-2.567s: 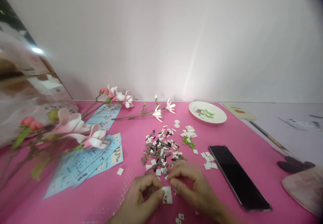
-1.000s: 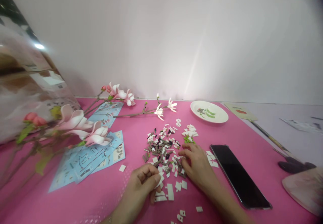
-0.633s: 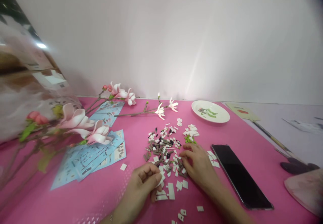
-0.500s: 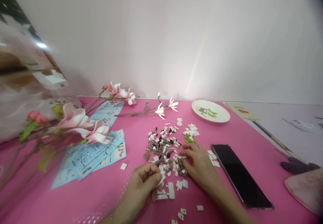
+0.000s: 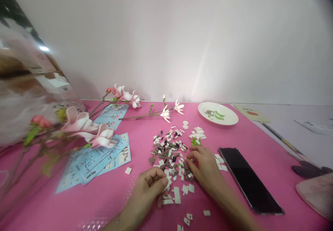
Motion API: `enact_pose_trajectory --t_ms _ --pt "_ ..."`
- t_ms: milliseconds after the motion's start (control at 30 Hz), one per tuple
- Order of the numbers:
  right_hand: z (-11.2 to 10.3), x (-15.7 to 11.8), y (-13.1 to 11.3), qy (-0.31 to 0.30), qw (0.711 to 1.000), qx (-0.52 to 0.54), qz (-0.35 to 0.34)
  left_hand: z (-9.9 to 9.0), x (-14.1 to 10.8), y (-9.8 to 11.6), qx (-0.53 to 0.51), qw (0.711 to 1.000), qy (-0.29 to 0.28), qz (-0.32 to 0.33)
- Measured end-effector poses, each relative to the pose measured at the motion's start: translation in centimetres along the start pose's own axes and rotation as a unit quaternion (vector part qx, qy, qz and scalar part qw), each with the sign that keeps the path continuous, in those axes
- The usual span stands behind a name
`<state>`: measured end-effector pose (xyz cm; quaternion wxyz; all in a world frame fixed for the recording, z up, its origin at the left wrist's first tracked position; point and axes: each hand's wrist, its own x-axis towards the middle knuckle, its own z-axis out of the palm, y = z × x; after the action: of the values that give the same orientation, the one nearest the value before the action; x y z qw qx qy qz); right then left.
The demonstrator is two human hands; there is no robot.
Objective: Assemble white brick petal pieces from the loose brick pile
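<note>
Dark phone (image 5: 251, 181) and white plate (image 5: 233, 117) on a pink counter (image 5: 244, 134)
The phone lies face up; the plate sits farther back, near the pale wall (image 5: 156, 43), a yellowish panel (image 5: 247, 112) to its right.

The person's left hand (image 5: 148, 191) is bare, with a soft, round thumb. The right hand (image 5: 203, 161) is bare too, and so is the long, smooth right forearm (image 5: 229, 199). On the left wrist is a thin, shiny band, maybe a silver metal bracelet (image 5: 118, 220), but it looks tiny and blurry.
</note>
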<state>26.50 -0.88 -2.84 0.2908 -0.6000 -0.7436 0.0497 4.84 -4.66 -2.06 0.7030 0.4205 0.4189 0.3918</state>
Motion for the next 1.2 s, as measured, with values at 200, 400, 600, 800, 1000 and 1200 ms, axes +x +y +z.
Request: enact_pose_trajectory --t_ms 200,400,600,800,1000,1200 --pt "-2.2 -0.6 -3.1 -0.059 0.965 0.251 0.041 -0.1 0.3 -0.7 -0.008 1.0 0.005 0.001" --pt "-3.6 -1.0 -5.4 -0.179 0.892 0.411 0.057 0.2 0.3 -0.5 -0.009 1.0 -0.019 0.008" --pt "-3.6 -1.1 -5.4 -0.176 0.92 0.348 0.04 0.5 0.0 -0.3 -0.006 0.999 -0.045 0.003" --pt "-3.2 -1.6 -5.2 -0.168 0.93 0.324 0.035 0.6 -0.1 -0.4 0.022 0.998 -0.051 -0.003" --pt "-3.1 -1.6 -5.6 -0.187 0.924 0.329 0.06 0.7 -0.1 -0.3 0.02 0.999 -0.042 -0.007" --pt "-3.3 -1.4 -6.2 -0.191 0.883 0.41 0.123 0.8 -0.4 0.2 0.027 0.999 -0.03 -0.007"
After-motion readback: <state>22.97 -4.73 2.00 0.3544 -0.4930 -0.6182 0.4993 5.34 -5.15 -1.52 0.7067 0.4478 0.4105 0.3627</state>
